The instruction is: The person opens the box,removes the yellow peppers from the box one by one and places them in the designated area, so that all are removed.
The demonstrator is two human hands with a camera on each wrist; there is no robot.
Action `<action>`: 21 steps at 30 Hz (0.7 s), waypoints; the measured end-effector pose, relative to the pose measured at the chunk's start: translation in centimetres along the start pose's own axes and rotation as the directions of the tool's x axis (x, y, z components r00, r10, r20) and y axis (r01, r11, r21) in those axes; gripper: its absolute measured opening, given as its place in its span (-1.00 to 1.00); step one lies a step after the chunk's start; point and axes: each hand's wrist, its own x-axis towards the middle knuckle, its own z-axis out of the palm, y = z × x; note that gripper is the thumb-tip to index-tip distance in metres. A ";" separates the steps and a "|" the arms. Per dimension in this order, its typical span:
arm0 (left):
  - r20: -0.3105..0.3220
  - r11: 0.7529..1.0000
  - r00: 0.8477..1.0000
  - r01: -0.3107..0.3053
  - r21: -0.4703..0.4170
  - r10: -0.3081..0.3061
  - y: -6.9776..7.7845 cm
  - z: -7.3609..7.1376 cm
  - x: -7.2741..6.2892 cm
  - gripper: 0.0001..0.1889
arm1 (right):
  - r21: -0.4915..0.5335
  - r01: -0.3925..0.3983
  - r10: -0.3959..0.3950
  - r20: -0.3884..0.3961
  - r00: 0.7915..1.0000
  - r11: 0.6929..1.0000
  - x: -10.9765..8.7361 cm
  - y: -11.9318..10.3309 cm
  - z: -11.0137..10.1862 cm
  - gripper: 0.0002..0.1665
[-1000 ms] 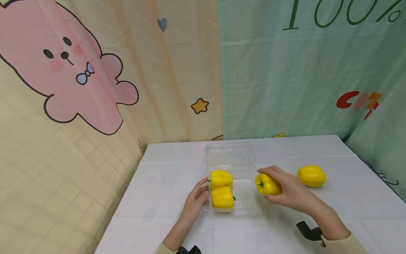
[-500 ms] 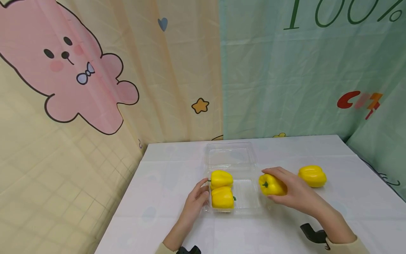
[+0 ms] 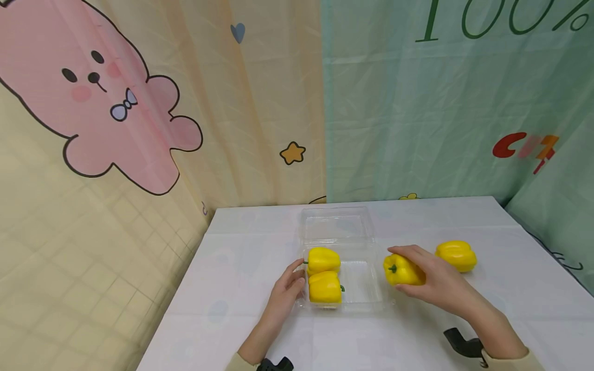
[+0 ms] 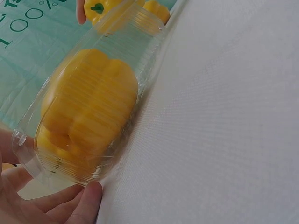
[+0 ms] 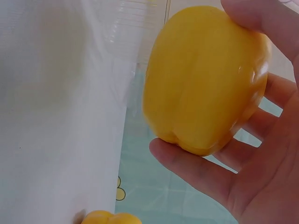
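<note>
Yellow pepper point(image 3: 403, 270) is gripped between the thumb and spread fingers of the right hand point(image 3: 438, 278), just beside the right edge of the clear container point(image 3: 359, 282); it seems to be raised off the table point(image 3: 232, 283). Two others already lie in the container's left half: the rear pepper point(image 3: 323, 260) and the front pepper point(image 3: 325, 287), one right behind the other. By that count the work looks about half done, with two inside and two outside. The container's right half has no pepper in it. The outer pepper point(image 3: 457, 256) lies on the table beyond the right hand, not gripped. The left hand point(image 3: 286, 291) rests with relaxed fingers against the container's left side; whether it presses firmly cannot be told. At the far side, the lid point(image 3: 336, 225) lies folded back, so closing it is not yet done.
</note>
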 end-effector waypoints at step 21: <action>-0.001 1.000 1.000 -0.008 0.027 0.008 -0.3 -0.1 0.2 -0.50 | -0.060 0.017 -0.016 0.011 1.000 0.998 -1.3 1.2 -0.1 -0.17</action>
